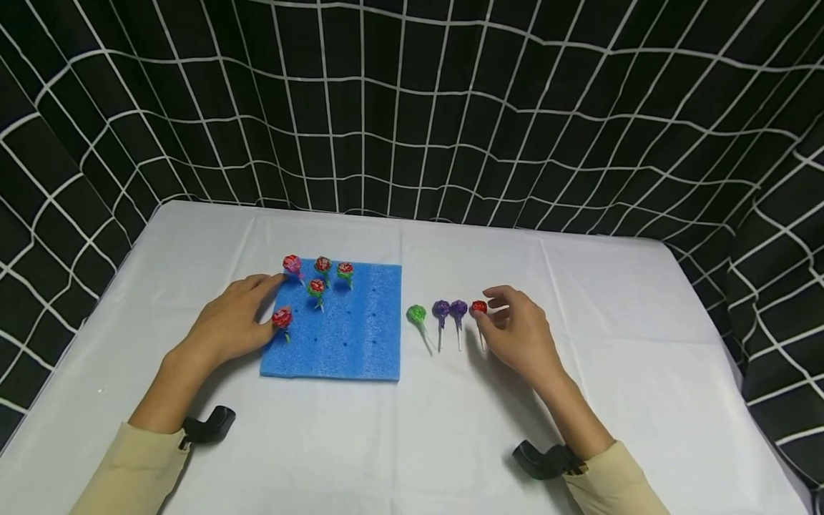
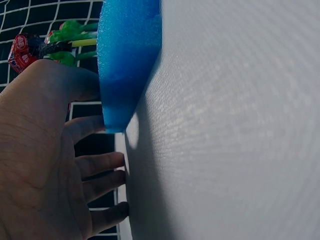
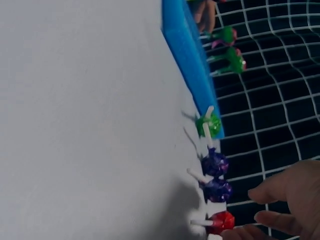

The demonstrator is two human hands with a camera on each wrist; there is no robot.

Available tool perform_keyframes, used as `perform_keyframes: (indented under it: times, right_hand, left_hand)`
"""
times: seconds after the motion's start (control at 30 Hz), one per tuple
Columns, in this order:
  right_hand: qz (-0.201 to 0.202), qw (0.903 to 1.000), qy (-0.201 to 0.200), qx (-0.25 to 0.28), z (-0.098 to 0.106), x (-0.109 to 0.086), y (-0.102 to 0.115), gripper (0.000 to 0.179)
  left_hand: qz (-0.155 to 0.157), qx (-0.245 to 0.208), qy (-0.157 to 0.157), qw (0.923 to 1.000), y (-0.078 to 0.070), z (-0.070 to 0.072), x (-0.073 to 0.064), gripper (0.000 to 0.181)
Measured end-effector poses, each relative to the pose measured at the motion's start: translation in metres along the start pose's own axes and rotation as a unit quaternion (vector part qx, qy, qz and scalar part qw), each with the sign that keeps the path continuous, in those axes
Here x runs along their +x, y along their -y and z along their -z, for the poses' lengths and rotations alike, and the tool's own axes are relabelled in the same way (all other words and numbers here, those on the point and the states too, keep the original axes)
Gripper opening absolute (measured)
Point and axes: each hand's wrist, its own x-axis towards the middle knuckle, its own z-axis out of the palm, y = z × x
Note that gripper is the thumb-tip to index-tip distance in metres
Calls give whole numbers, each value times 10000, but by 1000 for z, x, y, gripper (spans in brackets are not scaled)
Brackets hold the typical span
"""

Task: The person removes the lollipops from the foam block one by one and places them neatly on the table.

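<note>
My left hand (image 1: 230, 320) lies along the left edge of a blue foam board (image 1: 341, 357), its thumb and forefinger touching the edge, fingers fairly straight. Several wrapped lollipops stand in the board, including a red one (image 1: 281, 318) beside the thumb and a pink-red one (image 1: 292, 264) by the forefinger. Over a red lollipop (image 1: 479, 306) on the cloth, my right hand (image 1: 517, 327) hovers with thumb and fingers apart. In the right wrist view, a fingertip overlaps the red lollipop (image 3: 221, 222); contact is unclear.
Left of the red lollipop lie two purple lollipops (image 1: 440, 309) and a green lollipop (image 1: 416, 315), sticks towards me. Small holes dot the foam board. A white cloth (image 1: 463, 429) covers the table, and black netting-patterned curtain (image 1: 418, 107) hangs behind and at both sides.
</note>
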Motion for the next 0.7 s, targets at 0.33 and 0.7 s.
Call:
perform_keyframes:
  times: [0.33, 0.7]
  right_hand:
    - [358, 9984, -57, 432, -13, 5, 17, 32]
    - [606, 9962, 209, 586, -30, -3, 50, 35]
  left_hand:
    - [-32, -16, -8, 10000, -3, 1, 0, 72]
    - [-4, -20, 20, 10000, -2, 0, 0, 73]
